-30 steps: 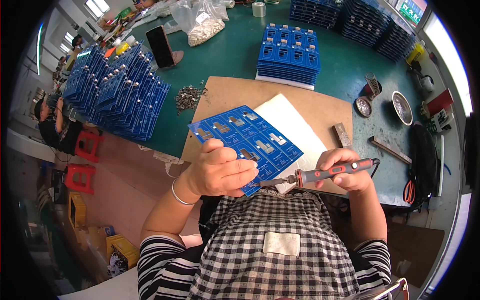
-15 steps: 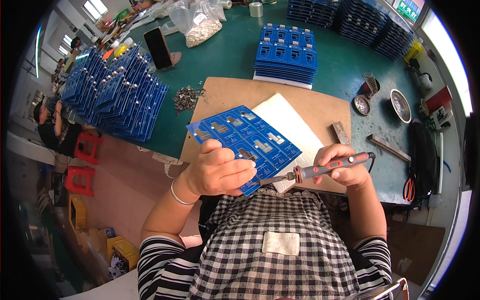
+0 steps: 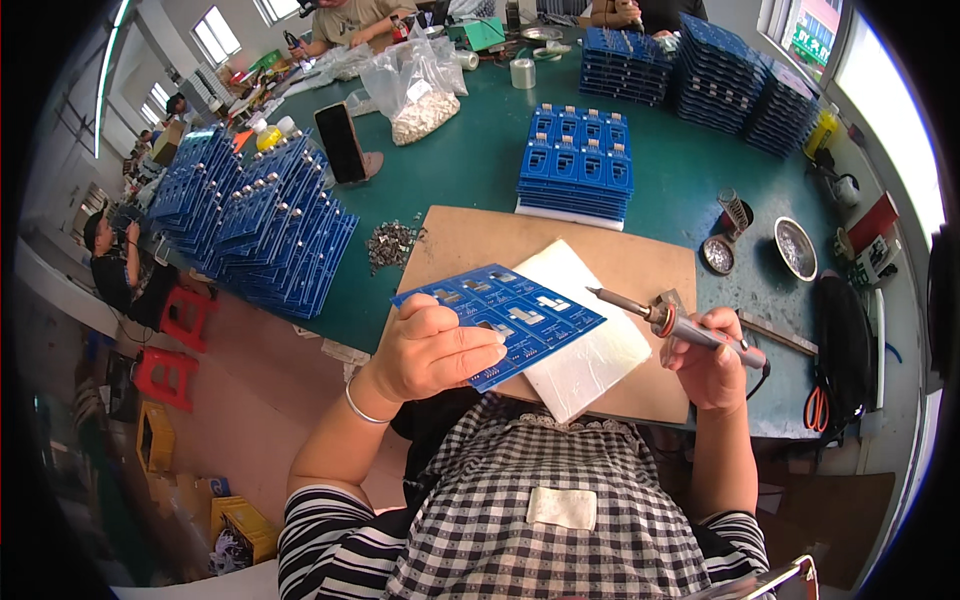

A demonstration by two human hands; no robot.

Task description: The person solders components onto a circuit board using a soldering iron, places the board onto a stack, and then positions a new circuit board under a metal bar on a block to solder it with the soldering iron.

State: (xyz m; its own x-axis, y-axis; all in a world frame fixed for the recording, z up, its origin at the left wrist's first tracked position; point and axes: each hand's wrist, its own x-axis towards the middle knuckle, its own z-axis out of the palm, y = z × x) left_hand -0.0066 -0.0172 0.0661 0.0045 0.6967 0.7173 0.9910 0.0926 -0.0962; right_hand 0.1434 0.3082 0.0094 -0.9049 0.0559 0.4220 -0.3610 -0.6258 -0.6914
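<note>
My left hand (image 3: 432, 350) grips the near-left edge of a blue circuit board panel (image 3: 545, 322), which is tilted over the work surface. The panel has several cut-out openings, some with bright metal parts. In my right hand (image 3: 715, 368) is a grey and red soldering iron (image 3: 690, 332), held by its handle. Its tip points up and left, apart from the panel. Beneath lies a white foam sheet (image 3: 590, 365) on a brown board (image 3: 460, 232). Part of the panel's near-left corner is hidden by my left fingers.
A stack of blue panels (image 3: 575, 165) stands ahead, with leaning panels (image 3: 260, 215) at left. Small metal parts (image 3: 392, 245) lie in a pile by the brown board. At right are a coiled iron stand (image 3: 735, 212), a metal bowl (image 3: 796, 248) and scissors (image 3: 817, 408). Other people work across the table.
The soldering iron has lifted off the panel's near corner and moved right, its tip now raised. The view has tilted up, showing more of the far table.
</note>
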